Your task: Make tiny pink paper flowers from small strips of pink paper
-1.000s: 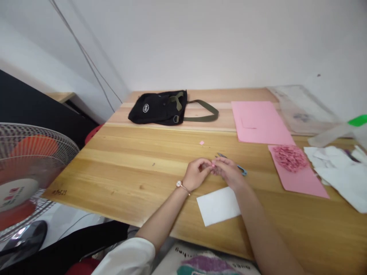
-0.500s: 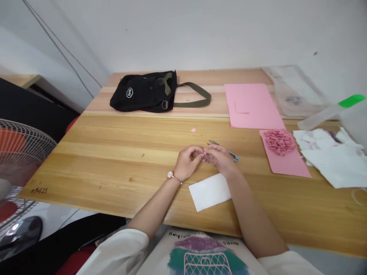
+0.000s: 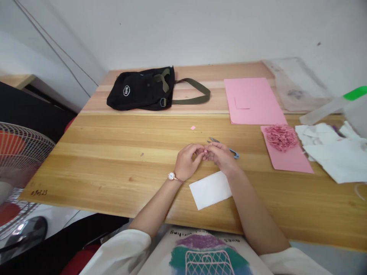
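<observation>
My left hand [image 3: 187, 160] and my right hand [image 3: 220, 156] meet over the wooden table. Between their fingertips is a small piece of pink paper [image 3: 205, 151], pinched from both sides; its exact shape is too small to make out. Blue-handled scissors [image 3: 235, 154] lie just beyond my right hand, which hides their middle. Under my right wrist rests a folded white sheet [image 3: 210, 191] with one jagged edge. A tiny pink paper square [image 3: 193, 128] lies farther back on the table.
A black bag [image 3: 140, 89] lies at the back left. On the right are large pink sheets [image 3: 258, 99], a heap of crinkled pink pieces [image 3: 282, 137] on a pink card [image 3: 292, 162], crumpled white tissue [image 3: 338, 160] and a green-capped clear tube [image 3: 323, 109]. A fan [image 3: 25, 160] stands at left.
The view has shifted slightly. Both hands stay together, and the pink piece at the fingertips shows a little more.
</observation>
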Available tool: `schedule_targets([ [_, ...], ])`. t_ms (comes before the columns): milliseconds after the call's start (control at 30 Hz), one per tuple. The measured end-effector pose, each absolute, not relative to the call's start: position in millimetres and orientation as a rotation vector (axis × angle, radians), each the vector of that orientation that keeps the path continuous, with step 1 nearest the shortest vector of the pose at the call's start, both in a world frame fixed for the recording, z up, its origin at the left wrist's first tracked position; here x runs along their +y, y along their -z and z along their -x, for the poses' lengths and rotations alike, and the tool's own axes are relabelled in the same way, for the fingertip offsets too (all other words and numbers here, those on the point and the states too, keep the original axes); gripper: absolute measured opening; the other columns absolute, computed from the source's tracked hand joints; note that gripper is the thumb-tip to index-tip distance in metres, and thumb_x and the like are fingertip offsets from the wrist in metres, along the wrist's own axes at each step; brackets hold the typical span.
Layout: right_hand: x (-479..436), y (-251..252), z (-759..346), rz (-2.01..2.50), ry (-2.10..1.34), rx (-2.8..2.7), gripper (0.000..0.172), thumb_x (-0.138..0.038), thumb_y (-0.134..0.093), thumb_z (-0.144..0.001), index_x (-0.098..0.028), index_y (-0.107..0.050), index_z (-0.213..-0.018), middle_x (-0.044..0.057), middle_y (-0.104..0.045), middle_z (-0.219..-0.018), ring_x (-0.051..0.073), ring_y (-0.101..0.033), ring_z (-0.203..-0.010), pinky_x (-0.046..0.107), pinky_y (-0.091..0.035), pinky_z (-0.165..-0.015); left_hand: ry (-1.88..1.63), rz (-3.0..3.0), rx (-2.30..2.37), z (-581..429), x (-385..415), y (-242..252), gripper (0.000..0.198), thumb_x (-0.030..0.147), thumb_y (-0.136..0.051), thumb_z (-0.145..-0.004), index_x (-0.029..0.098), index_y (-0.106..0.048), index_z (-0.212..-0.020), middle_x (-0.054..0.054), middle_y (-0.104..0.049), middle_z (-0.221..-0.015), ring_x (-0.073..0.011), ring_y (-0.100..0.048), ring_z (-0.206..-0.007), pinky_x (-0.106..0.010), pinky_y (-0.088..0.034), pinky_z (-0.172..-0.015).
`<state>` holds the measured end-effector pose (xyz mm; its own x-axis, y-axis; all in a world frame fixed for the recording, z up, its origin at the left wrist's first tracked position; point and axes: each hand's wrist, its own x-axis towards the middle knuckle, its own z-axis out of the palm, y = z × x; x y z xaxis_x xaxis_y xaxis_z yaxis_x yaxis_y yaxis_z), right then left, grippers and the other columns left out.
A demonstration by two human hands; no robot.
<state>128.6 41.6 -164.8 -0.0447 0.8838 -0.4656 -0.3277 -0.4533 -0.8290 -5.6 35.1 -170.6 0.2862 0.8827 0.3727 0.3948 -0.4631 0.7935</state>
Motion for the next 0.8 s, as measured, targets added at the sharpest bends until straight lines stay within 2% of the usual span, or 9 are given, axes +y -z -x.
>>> schedule_targets([
  [800, 42.9, 167.7, -128.5, 1.290, -1.673, -0.683, 0.009, -0.020, -0.063, -0.055, -0.016, -0.056, -0.052, -0.003, -0.055, -0.045, 0.009, -0.053, -0.039, 0.022, -0.042, -0.044, -1.131, -1.909, 1.192, 5.6, 34.9, 167.1, 0.009, 0.015, -0.057, -0.072, 0.016, -0.063, -0.079, -0.003, -0.067, -0.075, -0.0110, -0.059, -0.068, -0.022, -0.046, -0.065],
])
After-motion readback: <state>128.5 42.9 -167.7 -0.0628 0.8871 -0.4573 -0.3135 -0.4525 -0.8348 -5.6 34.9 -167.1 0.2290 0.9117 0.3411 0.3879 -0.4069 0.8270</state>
